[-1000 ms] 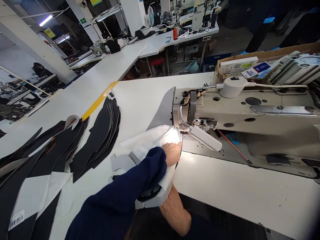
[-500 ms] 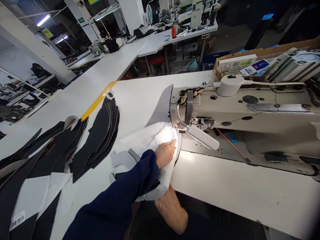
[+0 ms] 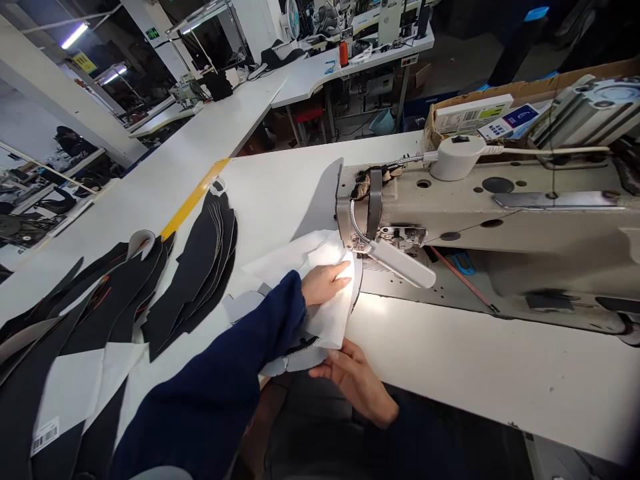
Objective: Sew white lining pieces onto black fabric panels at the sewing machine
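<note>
White fabric (image 3: 327,325) lies bunched at the head end of a sewing machine (image 3: 400,193), lit by the white lamp (image 3: 403,262). My left hand (image 3: 323,283) rests on top of the fabric, fingers stretched toward the needle area and slightly apart. Below it, at the table's front edge, my right hand (image 3: 357,380) pinches the near edge of the white fabric between thumb and fingers. A grey padded piece (image 3: 293,361) with a dark part hangs under the fabric. My left sleeve hides some of that piece.
Stacked dark curved panels (image 3: 193,267) lie to the left, beside more dark panels (image 3: 113,300) and a labelled white sheet (image 3: 67,387). Yellow tape (image 3: 195,200) crosses the table. A cardboard box (image 3: 530,90) stands behind the machine; pink-handled tweezers (image 3: 463,277) lie on its bed.
My right hand has come out from under the fabric, turned, and taken its near edge. My left hand has shifted slightly back and its fingers have spread. The view has tilted slightly.
</note>
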Demonstrator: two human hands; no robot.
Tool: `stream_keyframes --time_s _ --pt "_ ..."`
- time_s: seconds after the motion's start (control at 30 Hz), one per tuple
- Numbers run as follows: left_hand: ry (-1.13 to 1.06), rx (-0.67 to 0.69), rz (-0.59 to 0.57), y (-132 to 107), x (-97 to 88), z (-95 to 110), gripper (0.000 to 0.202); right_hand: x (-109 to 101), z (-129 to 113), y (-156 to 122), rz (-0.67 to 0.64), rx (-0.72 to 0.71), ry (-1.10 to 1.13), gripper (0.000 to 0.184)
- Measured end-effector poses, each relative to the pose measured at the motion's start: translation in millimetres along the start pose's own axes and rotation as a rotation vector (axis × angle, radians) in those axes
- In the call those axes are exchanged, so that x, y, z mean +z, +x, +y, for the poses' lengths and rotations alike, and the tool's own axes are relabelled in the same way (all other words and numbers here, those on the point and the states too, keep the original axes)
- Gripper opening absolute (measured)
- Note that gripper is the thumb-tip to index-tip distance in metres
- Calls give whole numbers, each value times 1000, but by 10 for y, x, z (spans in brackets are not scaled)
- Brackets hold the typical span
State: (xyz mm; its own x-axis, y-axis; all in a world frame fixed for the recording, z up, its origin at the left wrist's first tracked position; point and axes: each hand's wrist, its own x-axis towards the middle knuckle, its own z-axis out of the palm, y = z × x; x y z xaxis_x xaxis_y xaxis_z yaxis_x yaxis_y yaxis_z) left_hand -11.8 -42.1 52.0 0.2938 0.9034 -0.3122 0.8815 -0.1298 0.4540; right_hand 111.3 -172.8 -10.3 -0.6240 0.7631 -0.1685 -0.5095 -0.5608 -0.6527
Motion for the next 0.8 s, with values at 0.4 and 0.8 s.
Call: stream_keyframes --time_s 0.4,0.8 --pt "389 95 -16 -354 293 -187 50 -6 280 -117 116 -23 -299 37" --pt "395 47 -19 -349 301 54 44 -144 429 -46 -65 -659 -2119 40"
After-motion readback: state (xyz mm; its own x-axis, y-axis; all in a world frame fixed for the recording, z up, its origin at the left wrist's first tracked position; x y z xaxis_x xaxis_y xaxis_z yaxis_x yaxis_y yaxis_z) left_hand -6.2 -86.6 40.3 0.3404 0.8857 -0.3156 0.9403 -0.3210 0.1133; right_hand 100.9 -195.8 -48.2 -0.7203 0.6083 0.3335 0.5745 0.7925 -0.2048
